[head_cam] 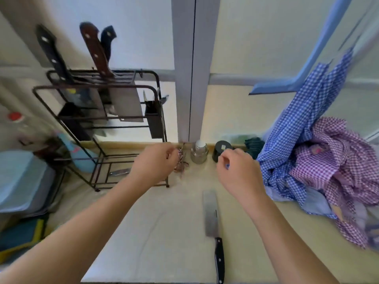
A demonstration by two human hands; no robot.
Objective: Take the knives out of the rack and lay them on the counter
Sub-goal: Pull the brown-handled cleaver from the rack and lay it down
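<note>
A black wire knife rack [98,128] stands on the counter at the left. Three knives stick up from its top slots: one with a black handle [52,53], one with a brown handle [95,48] and a wide cleaver blade, and one with a dark handle [107,41] behind it. A cleaver with a black handle [212,218] lies flat on the pale counter [155,232], blade pointing away from me. My left hand [155,162] hovers near the rack's right foot, fingers loosely curled and holding nothing. My right hand [240,171] hovers beyond the cleaver's tip, also holding nothing.
A small glass jar [199,152] and a black jar [222,150] stand at the wall. Blue and purple checked cloths [320,160] pile up at the right. A grey tray [22,181] sits at the left. A small checked scrap [180,162] lies by my left hand.
</note>
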